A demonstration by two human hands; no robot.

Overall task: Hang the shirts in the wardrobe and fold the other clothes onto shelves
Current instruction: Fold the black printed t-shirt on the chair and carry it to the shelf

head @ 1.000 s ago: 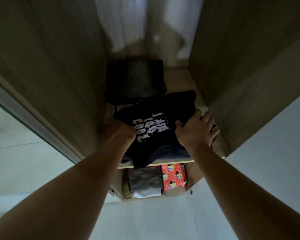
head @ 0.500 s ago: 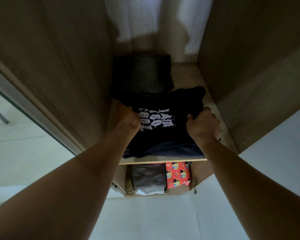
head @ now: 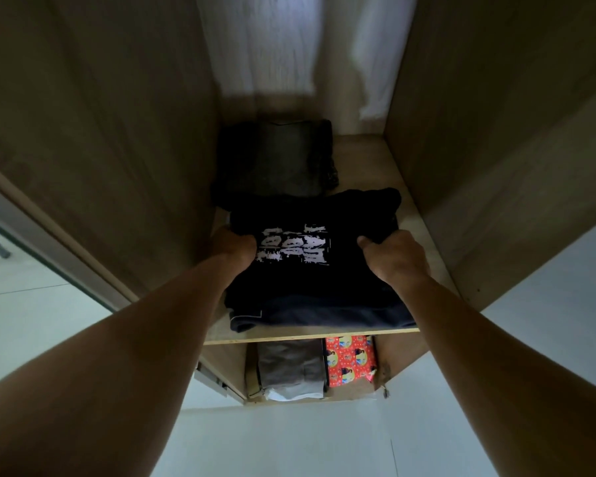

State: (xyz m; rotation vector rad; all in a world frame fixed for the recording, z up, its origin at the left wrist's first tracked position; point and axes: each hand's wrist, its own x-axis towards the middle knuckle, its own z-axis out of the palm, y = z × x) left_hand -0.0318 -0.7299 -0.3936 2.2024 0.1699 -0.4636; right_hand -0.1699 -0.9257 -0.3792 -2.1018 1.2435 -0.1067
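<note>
Both bare forearms reach forward and down, nearly parallel and well apart. The left hand [head: 233, 247] is knuckles up, its fingers curled under and out of sight. The right hand [head: 394, 258] mirrors it on the far side, thumb pointing inward, fingers [head: 415, 270] curled round an edge.
</note>
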